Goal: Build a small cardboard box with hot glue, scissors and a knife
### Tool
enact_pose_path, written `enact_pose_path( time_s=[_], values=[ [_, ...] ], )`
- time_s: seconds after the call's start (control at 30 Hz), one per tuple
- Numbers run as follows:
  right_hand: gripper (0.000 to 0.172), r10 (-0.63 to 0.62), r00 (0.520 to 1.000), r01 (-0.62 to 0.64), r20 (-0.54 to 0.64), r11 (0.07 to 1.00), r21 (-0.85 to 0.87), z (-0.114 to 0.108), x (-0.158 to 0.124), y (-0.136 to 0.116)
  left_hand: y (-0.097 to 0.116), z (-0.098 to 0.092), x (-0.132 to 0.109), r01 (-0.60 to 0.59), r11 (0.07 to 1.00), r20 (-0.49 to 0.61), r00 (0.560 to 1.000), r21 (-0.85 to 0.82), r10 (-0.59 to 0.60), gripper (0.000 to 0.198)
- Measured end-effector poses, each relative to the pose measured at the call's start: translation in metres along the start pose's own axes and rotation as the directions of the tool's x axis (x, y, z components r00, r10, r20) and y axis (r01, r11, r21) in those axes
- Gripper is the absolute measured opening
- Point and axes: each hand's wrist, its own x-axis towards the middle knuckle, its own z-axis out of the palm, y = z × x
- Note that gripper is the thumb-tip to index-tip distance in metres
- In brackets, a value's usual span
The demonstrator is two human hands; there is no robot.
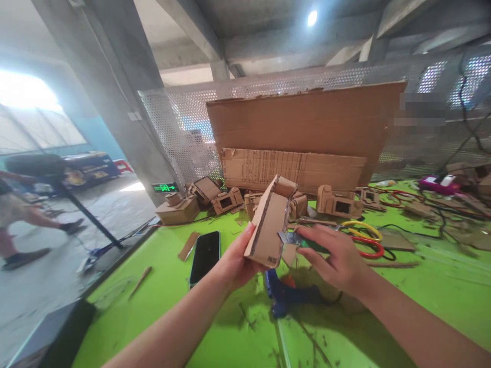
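Note:
My left hand (245, 255) is closed around a cardboard piece (268, 225), a folded box-like form with a dark edge, held tilted above the table. My right hand (332, 255) grips a green utility knife (310, 243). The knife's metal tip is at the right edge of the cardboard piece; I cannot tell whether it cuts in. Under my hands a blue hot glue gun (291, 296) lies on the green table (215, 327). Left of my left hand is a black phone (206, 258).
Several cardboard cameras, one an upright cardboard camera (339, 202), line the back before a large cardboard sheet (307, 122). Coiled cables (364, 237) lie at right, near a purple tool (439, 184). A cardboard strip (188, 246) lies left. A person's legs (30, 220) show beyond the table.

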Motion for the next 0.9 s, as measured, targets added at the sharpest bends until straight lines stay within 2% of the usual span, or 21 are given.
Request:
enact_pose_path(
  time_s=[0.13, 0.27, 0.4, 0.53, 0.63, 0.73, 0.83, 0.9],
  values=[
    [0.028, -0.003, 0.999, 0.003, -0.044, 1.000, 0.013, 0.000, -0.001, 0.001, -0.001, 0.007, -0.005, -0.024, 0.999, 0.008, 1.000, 0.032, 0.023, 0.045],
    [0.029, -0.003, 0.999, 0.004, -0.034, 0.999, 0.053, 0.002, -0.002, -0.003, -0.003, 0.003, -0.004, -0.053, 0.996, 0.008, 0.999, 0.072, 0.052, 0.051],
    [0.029, -0.013, 1.000, 0.013, -0.025, 1.000, -0.026, 0.000, -0.001, 0.004, -0.004, 0.002, -0.003, -0.008, 0.999, 0.006, 1.000, 0.046, 0.007, 0.051],
    [0.029, 0.068, 0.981, -0.096, -0.180, 0.984, -0.148, -0.010, 0.000, 0.020, -0.007, 0.013, -0.007, -0.037, 0.996, 0.051, 0.998, 0.081, 0.033, 0.059],
    [0.030, 0.073, 0.974, -0.108, -0.216, 0.982, -0.155, -0.014, 0.000, 0.022, -0.009, 0.019, -0.010, -0.041, 0.995, 0.106, 0.994, 0.087, 0.031, 0.062],
    [0.028, 0.030, 0.986, -0.048, -0.167, 0.994, -0.101, -0.012, 0.000, 0.013, -0.010, 0.016, -0.010, -0.024, 0.998, 0.143, 0.990, 0.057, 0.016, 0.057],
    [0.026, -0.041, 0.998, 0.042, -0.051, 0.999, -0.001, -0.007, 0.000, 0.002, -0.008, 0.009, -0.008, -0.026, 0.999, 0.126, 0.992, 0.020, 0.023, 0.050],
    [0.026, -0.056, 0.998, 0.056, -0.019, 0.998, 0.017, -0.006, 0.000, 0.000, -0.006, 0.005, -0.006, -0.019, 1.000, 0.116, 0.993, 0.012, 0.018, 0.048]
  ],
)
